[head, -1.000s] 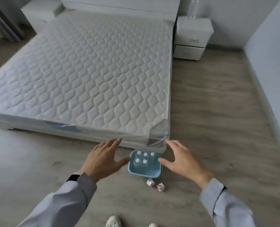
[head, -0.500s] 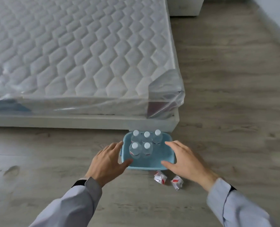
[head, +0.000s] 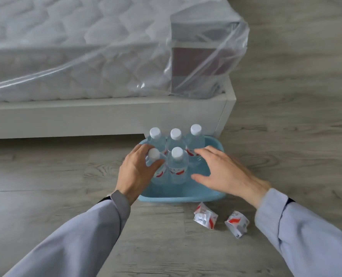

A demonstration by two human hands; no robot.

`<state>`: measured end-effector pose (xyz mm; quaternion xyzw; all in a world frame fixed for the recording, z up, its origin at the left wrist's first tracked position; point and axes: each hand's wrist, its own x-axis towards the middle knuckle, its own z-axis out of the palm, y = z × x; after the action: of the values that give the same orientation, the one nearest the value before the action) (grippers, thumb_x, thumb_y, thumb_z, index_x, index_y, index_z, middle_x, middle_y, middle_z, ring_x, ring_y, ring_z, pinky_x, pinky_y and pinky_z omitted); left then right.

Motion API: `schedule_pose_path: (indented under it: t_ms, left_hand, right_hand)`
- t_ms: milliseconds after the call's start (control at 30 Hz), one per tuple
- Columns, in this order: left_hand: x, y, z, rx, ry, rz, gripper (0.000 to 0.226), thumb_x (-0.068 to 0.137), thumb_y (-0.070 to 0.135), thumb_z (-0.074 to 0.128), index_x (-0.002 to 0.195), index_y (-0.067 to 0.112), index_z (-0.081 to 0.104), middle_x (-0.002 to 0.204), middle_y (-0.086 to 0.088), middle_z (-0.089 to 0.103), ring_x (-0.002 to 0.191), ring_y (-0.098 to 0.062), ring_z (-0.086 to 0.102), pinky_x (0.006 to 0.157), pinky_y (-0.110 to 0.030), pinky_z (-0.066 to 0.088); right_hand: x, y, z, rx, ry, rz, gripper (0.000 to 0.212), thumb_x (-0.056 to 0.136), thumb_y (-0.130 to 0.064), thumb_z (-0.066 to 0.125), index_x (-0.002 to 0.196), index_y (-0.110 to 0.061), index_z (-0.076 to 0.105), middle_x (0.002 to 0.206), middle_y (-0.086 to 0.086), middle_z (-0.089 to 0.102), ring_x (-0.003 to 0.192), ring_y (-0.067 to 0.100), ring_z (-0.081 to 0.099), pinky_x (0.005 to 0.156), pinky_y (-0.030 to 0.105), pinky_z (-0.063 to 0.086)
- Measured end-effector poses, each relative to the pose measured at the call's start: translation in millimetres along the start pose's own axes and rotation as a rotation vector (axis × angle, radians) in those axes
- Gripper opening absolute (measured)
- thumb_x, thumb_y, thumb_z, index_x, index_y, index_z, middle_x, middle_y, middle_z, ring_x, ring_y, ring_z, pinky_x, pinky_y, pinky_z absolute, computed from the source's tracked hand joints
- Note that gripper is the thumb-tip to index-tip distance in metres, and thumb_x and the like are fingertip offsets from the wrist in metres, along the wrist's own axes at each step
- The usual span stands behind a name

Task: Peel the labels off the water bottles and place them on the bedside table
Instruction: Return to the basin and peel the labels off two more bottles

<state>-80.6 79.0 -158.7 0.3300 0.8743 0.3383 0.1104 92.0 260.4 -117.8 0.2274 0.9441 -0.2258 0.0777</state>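
A light blue basin [head: 178,197] sits on the floor by the bed's corner, holding several clear water bottles with white caps and red-and-white labels. My left hand [head: 136,172] wraps around the neck of the front-left bottle [head: 154,154], thumb and fingers around it just under the cap. My right hand [head: 222,172] hovers spread open over the basin's right side, beside the front-middle bottle [head: 177,166], holding nothing. Two crumpled peeled labels [head: 205,215] [head: 237,222] lie on the floor just in front of the basin.
The white bed frame [head: 106,114] and plastic-wrapped mattress [head: 76,56] stand directly behind the basin. Grey wood-look floor [head: 296,116] extends to the right and in front.
The view has dropped and come closer to the basin. Both hands moved from the basin's sides in over it; my left hand has closed round the front-left bottle.
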Motion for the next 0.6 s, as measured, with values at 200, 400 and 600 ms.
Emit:
schedule_pose_path:
  t_ms: [200, 400, 600]
  left_hand:
    - [-3.8, -8.4, 4.6, -0.109, 0.084, -0.015, 0.03, 0.08, 0.032, 0.092, 0.103, 0.017, 0.079, 0.095, 0.008, 0.073, 0.084, -0.019, 0.065, 0.07, -0.023, 0.048]
    - [-3.0, 8.4, -29.7, -0.069, 0.156, 0.047, 0.036, 0.078, 0.039, 0.092, 0.106, 0.019, 0.082, 0.093, 0.013, 0.073, 0.08, -0.003, 0.066, 0.069, -0.014, 0.045]
    - [-8.9, 52.4, -92.4, -0.149, 0.256, 0.147, 0.033, 0.075, 0.046, 0.091, 0.099, 0.025, 0.083, 0.09, 0.03, 0.07, 0.079, 0.016, 0.066, 0.069, 0.003, 0.042]
  right_hand:
    - [-2.3, 4.0, 3.7, 0.031, 0.09, -0.004, 0.078, 0.087, -0.06, 0.067, 0.153, -0.028, 0.041, 0.15, -0.012, 0.05, 0.136, 0.019, 0.055, 0.101, 0.041, 0.051]
    - [-10.3, -16.8, 6.3, 0.078, 0.137, -0.072, 0.071, 0.086, -0.06, 0.067, 0.148, -0.03, 0.048, 0.141, -0.012, 0.057, 0.127, 0.018, 0.062, 0.098, 0.044, 0.055]
    - [-8.2, -54.4, -3.4, 0.138, 0.247, -0.152, 0.071, 0.081, -0.063, 0.072, 0.141, -0.031, 0.051, 0.134, -0.011, 0.061, 0.121, 0.016, 0.063, 0.087, 0.036, 0.052]
